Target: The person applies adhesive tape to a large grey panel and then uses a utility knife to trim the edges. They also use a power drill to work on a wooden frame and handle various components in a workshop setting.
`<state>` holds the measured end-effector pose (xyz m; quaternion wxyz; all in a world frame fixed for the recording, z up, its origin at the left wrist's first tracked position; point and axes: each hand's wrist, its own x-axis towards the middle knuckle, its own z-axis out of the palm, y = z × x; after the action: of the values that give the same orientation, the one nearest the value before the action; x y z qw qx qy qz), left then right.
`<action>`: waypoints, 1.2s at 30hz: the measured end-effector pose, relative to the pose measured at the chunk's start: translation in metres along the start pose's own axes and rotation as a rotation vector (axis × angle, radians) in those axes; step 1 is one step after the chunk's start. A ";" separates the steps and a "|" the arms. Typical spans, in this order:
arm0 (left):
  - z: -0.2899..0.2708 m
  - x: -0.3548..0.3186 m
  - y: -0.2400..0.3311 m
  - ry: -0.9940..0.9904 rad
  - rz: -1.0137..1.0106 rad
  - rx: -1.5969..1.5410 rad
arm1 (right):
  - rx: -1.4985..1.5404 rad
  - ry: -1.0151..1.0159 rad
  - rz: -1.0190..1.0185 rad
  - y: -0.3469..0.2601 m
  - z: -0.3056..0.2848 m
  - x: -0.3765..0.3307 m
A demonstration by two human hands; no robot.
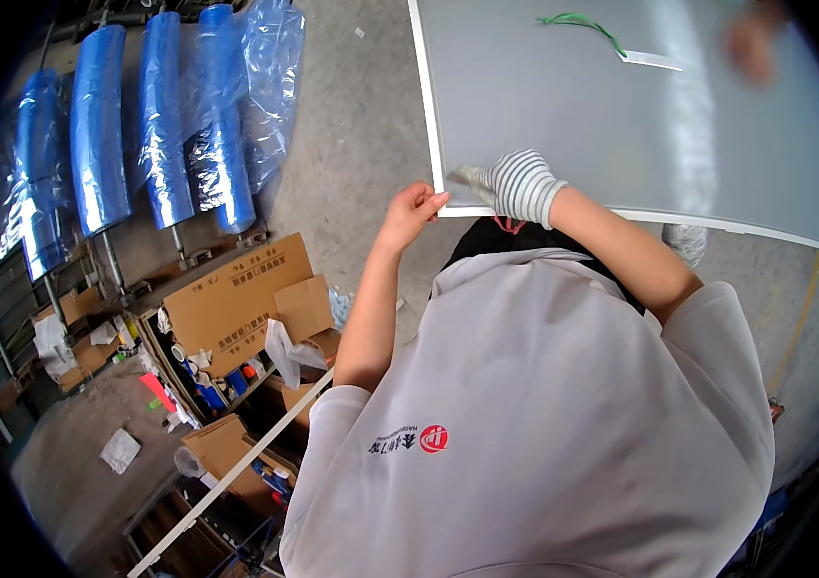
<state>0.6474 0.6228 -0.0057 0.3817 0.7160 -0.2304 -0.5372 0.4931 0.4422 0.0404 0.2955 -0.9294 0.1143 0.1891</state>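
A large grey panel [621, 125] with a thin white frame lies in front of me. Its near left corner is at my hands. My left hand [412, 207], bare, pinches the frame right at that corner. My right hand [517, 183] wears a striped knit glove and rests on the panel just inside the corner, its pale fingertips pointing left along the near edge. I cannot tell whether it grips anything. My grey shirt fills the lower part of the view.
A green strap [583, 24] and a pale flat strip [650, 60] lie on the panel's far side, with a blurred hand [751, 43] of another person beyond. Blue-wrapped rolls [159, 116], cardboard boxes [236, 294], a cluttered shelf and a white bar [236, 472] stand left on the concrete floor.
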 end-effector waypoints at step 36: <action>0.013 0.002 0.048 0.480 0.517 0.472 | 0.153 0.062 -0.101 0.010 0.014 -0.005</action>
<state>0.6393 0.5886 0.0299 0.3723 0.8072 -0.4236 -0.1742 0.4807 0.4431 0.0265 0.3709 -0.9142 0.0903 0.1358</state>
